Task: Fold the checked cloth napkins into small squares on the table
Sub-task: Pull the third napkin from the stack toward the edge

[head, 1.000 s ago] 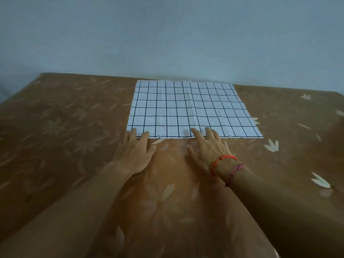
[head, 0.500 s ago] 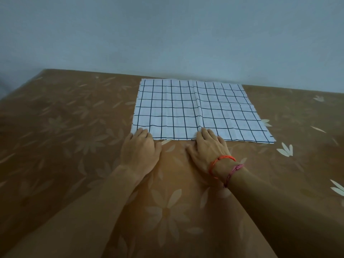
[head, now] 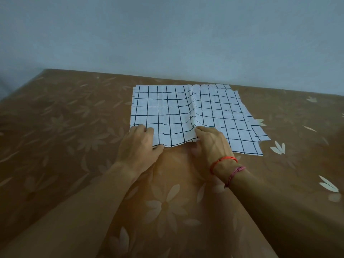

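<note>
Head view: we hold the top checked napkin (head: 167, 110) by its near edge, and the risk lies in what sits under it. More napkins beneath (head: 260, 133) peek out in steps at 3 o'clock, so a pinch taken too deep could lift two layers at once and drag the pile askew on the tabletop (head: 65, 127). Our right hand (head: 210, 144) grips only at the centre crease (head: 193, 108), leaving the half toward 3 o'clock loose; that side may sag or fold crooked. Our left hand (head: 138, 146), fingers curled, pinches the near-left corner, at 9 o'clock from the right hand. The napkin spreads from both hands toward 12 o'clock, lying on the pile near the tabletop's far edge.
</note>
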